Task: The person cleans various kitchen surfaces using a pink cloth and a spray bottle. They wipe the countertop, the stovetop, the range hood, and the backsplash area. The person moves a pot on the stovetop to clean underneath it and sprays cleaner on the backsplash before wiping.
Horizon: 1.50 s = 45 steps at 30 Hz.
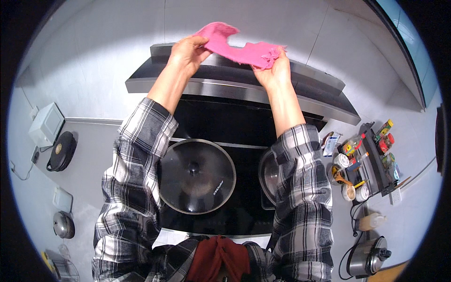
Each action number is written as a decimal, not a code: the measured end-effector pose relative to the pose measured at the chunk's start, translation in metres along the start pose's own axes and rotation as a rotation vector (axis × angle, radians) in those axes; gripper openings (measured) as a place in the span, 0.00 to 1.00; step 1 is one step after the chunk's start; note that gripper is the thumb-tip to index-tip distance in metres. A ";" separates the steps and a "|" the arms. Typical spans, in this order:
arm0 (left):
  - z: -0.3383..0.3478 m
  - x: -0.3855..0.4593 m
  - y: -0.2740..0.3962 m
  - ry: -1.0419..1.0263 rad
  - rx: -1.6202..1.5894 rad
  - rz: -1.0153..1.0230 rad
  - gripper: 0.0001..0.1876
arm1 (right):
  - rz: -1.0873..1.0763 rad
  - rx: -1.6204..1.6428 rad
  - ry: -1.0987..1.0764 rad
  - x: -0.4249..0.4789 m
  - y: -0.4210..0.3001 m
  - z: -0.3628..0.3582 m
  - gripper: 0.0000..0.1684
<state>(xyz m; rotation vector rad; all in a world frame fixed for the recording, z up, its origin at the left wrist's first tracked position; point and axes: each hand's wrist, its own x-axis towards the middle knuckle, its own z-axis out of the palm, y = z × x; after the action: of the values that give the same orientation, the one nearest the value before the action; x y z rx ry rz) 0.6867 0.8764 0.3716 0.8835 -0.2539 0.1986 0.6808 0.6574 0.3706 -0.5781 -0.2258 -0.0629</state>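
Note:
A pink cleaning cloth [232, 49] is stretched between my two hands, above the top of a steel and black range hood [225, 86]. My left hand [186, 54] pinches its left end between thumb and fingers. Its bunched right end sits in my right hand [276, 70], with the thumb over it. Below the hood, a wide pan under a glass lid [197, 176] stands on the black cooktop [246, 190]. My right sleeve partly hides a second round pan [269, 176].
To the right stand sauce bottles [352, 144], white-lidded jars [341, 160], a black spice rack [377, 158] and an electric pressure cooker [368, 257]. On the left are a black round appliance [62, 151], a white box-shaped appliance [45, 125] and a lidded metal pot [64, 225].

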 end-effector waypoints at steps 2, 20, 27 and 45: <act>-0.004 -0.002 0.004 0.145 0.342 0.080 0.35 | -0.047 -0.190 0.040 0.037 -0.011 -0.029 0.24; 0.032 0.012 -0.068 -0.091 1.992 0.037 0.36 | -0.633 -1.498 -0.327 -0.097 -0.028 -0.051 0.38; 0.029 0.029 -0.101 -0.221 2.005 -0.217 0.57 | -0.519 -1.661 -0.277 -0.173 -0.110 -0.108 0.34; 0.076 -0.018 -0.103 -0.327 2.090 -0.026 0.44 | -0.805 -1.947 -0.490 -0.066 -0.056 -0.072 0.32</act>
<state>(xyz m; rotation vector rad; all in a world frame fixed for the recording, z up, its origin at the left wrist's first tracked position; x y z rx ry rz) 0.6881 0.7520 0.3362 3.0057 -0.2823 0.2596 0.6232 0.5712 0.3271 -2.4175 -0.8757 -1.0084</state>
